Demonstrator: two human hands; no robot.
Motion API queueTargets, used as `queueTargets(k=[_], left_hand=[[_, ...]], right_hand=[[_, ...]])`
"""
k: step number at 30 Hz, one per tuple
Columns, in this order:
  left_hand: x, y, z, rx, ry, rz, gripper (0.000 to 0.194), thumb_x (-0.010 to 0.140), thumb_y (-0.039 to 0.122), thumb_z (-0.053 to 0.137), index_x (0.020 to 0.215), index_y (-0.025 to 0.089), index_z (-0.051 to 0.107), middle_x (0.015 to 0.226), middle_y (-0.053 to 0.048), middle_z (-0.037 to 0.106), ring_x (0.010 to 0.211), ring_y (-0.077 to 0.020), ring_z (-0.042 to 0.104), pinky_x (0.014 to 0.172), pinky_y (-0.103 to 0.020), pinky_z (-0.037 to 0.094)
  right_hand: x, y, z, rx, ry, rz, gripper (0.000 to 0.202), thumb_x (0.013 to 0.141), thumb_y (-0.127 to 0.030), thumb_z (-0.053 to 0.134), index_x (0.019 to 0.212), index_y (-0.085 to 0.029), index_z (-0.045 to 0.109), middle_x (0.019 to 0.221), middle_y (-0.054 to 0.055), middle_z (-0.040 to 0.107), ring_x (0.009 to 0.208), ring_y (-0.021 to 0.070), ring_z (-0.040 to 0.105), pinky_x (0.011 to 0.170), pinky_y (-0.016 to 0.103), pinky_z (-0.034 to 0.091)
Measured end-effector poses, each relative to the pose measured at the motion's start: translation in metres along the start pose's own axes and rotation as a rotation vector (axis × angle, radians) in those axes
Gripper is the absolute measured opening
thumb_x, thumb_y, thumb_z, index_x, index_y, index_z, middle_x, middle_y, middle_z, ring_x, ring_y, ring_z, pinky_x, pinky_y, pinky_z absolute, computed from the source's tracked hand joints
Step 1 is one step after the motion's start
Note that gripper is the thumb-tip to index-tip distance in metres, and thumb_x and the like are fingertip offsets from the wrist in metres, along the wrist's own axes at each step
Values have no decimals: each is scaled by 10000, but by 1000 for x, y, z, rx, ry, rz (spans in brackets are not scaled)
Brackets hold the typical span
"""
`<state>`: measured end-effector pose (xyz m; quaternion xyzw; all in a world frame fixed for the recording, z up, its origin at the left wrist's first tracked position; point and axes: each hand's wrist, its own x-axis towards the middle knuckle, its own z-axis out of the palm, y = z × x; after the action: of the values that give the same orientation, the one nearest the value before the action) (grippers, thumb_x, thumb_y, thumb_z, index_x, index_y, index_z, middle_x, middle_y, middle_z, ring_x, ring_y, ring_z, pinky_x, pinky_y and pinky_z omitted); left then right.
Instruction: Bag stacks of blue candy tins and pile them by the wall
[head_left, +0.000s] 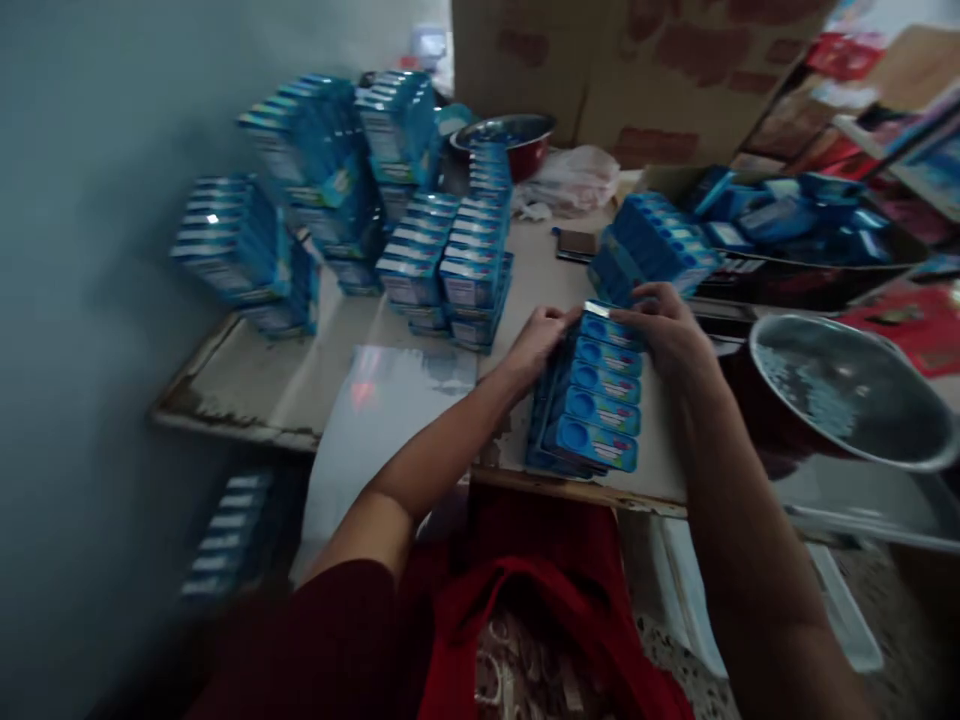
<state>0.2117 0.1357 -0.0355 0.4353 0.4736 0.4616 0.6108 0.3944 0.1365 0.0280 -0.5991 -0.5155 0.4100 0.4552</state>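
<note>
In front of me on the table stands a row of small blue printed boxes [604, 400], stacked in layers, their blue tops with round marks facing up. At the far left corner of the row, my left hand [541, 340] has its fingers closed against the farthest box. My right hand [671, 330] grips the far right corner of that same box, its thumb lying along the top edge. The fingertips of my left hand are partly hidden by the boxes. Just beyond my right hand is another bundle of blue boxes [652, 245].
Tall stacks of blue boxes [420, 265] stand on the table's left side. A white sheet [405, 400] hangs over the front edge. On the right are a metal bowl [847, 390] with small pale pieces and a carton [810, 295] of blue packs. Another bowl [525, 150] stands behind.
</note>
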Motion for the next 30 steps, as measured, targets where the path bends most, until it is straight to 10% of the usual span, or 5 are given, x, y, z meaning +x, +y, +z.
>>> queueTargets(k=[8, 15, 20, 24, 30], left_hand=[[-28, 3, -31, 440, 54, 205, 295, 906, 429, 829, 998, 207, 657, 939, -57, 724, 843, -205, 635, 794, -324, 444], [-97, -6, -236, 872, 407, 226, 183, 822, 353, 865, 935, 226, 798, 897, -63, 751, 855, -243, 663, 811, -333, 444], [-93, -21, -348, 1176, 394, 40, 840, 434, 406, 1072, 1209, 233, 797, 1190, -102, 711, 1138, -334, 645, 1049, -392, 479], [-80, -32, -355, 1357, 222, 94, 717, 642, 605, 970, 1258, 276, 808, 1332, -122, 672, 1290, -369, 575, 1118, -431, 442], [-65, -38, -333, 1313, 107, 186, 785, 635, 555, 992, 1312, 242, 745, 1301, -119, 693, 1187, -336, 604, 969, -382, 468]], right_hand=[[-14, -50, -18, -119, -34, 186, 347, 802, -7, 776, 1013, -254, 652, 850, 14, 678, 665, 132, 633, 646, 338, 456], [-163, -67, 17, -335, 383, -702, 340, 871, -174, 825, 1140, -337, 698, 1074, 60, 741, 972, 239, 731, 910, 451, 579], [-227, 7, 148, -521, -446, -822, 406, 1001, -298, 719, 1405, -290, 677, 1338, 151, 752, 1271, 351, 698, 1062, 547, 603], [-207, 72, 219, -815, -661, -535, 715, 998, -376, 772, 1613, -96, 540, 1734, 251, 435, 1650, 442, 359, 1292, 625, 418], [-186, 106, 209, -886, -821, -601, 638, 1039, -385, 730, 1610, -154, 566, 1741, 194, 450, 1674, 402, 328, 1345, 604, 333]])
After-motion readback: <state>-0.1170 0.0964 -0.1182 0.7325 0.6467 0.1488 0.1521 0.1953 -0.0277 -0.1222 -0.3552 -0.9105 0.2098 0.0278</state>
